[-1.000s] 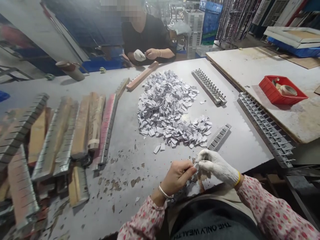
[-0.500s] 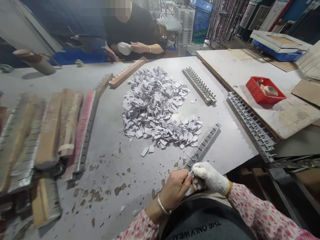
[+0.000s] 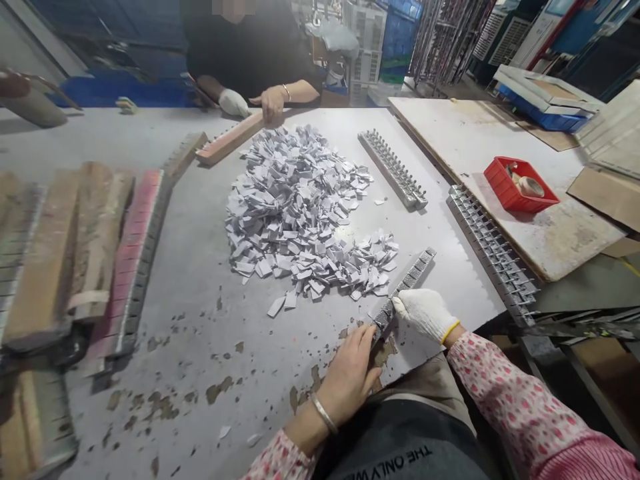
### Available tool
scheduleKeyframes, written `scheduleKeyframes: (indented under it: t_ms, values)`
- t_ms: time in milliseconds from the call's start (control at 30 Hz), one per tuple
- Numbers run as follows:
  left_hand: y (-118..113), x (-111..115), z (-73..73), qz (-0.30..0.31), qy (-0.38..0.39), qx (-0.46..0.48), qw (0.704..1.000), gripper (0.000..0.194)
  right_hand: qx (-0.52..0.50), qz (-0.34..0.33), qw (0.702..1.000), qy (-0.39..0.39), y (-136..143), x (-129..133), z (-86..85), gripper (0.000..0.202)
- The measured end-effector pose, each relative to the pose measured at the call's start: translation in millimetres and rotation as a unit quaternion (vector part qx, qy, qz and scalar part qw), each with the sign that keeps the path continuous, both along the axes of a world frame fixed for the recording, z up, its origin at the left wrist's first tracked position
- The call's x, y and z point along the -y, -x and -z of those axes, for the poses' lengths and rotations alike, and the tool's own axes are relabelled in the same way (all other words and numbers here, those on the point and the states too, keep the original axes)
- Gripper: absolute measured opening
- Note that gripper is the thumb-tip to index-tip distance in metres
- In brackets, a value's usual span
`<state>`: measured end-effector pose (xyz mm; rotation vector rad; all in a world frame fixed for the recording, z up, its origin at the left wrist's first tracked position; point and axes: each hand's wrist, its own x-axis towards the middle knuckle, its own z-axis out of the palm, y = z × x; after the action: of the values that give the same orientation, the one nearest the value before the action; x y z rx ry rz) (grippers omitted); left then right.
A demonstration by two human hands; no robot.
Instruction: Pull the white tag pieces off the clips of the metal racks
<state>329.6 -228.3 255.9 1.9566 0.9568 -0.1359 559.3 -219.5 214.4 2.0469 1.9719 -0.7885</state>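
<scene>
A narrow grey slotted bar [image 3: 416, 268] lies slanted on the table near its front edge. My bare left hand [image 3: 350, 370], with a bangle at the wrist, rests at the bar's near end, fingers stretched along its side and thumb apart. My gloved right hand [image 3: 423, 313] is closed at the bar's right side, its fingertips pressed to the slots; anything between them is too small to make out. Beyond the bar spreads a large heap of small white pieces [image 3: 300, 207].
Pin-studded bars [image 3: 393, 168] [image 3: 493, 250] lie to the right, near a red bin [image 3: 520, 185] on a board. Wooden and pink bars [image 3: 133, 260] crowd the left. Across the table, a person's hands touch a pinkish bar [image 3: 230, 140].
My hands have parted: the left now lies flatter by the bar, the right has moved forward along it. The other person's hands have come down onto the pinkish bar. The view has shifted slightly.
</scene>
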Motion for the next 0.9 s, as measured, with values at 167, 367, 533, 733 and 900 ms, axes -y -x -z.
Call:
scheduleKeyframes:
  t_ms: [167,367,533,733,900]
  values:
    - [2,2,-1.7,-0.017,0.008,0.011,1.0,0.065,0.012,-0.024,0.997,0.074,12,-16,-11.8,0.042]
    - [6,-38,2.4,-0.04,0.013,0.019,0.999,0.044,0.013,-0.041,0.995,0.088,15,-21,-24.3,0.038]
    - [-17,-84,27.3,-0.01,-0.164,-0.125,0.978,0.017,-0.015,-0.054,0.997,0.048,15,-7,-15.5,0.042]
    - [-10,-90,55.7,-0.021,-0.188,-0.13,0.973,0.02,-0.134,0.052,0.99,-0.004,4,2,-23.7,0.044]
    - [9,-82,17.0,-0.058,-0.166,-0.063,0.982,0.033,-0.307,0.164,0.937,-0.03,15,-3,-27.9,0.037]
